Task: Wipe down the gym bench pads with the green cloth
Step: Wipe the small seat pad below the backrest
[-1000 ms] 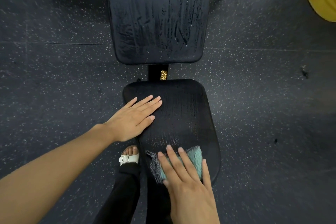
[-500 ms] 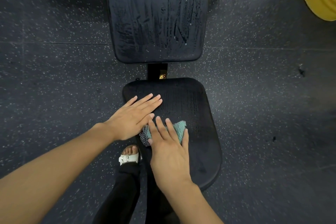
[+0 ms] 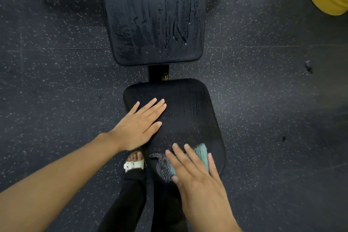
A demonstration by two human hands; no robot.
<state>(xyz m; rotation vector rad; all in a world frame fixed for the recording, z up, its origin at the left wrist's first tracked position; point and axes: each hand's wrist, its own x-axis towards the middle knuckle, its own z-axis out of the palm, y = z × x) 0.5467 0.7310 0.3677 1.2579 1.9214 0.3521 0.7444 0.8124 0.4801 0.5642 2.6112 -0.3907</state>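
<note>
Cloth (image 3: 202,151) sits under the flat right hand (image 3: 197,181) at the surface's (image 3: 188,100) six o'clock end. Long axis runs toward twelve; left hand (image 3: 137,126) rests flat at nine.

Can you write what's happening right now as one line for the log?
step: wiping seat pad | right hand: flat on green cloth, near end | left hand: flat on seat pad | back pad: streaked

Black seat pad (image 3: 188,109), green cloth (image 3: 201,154) on its near end
</note>
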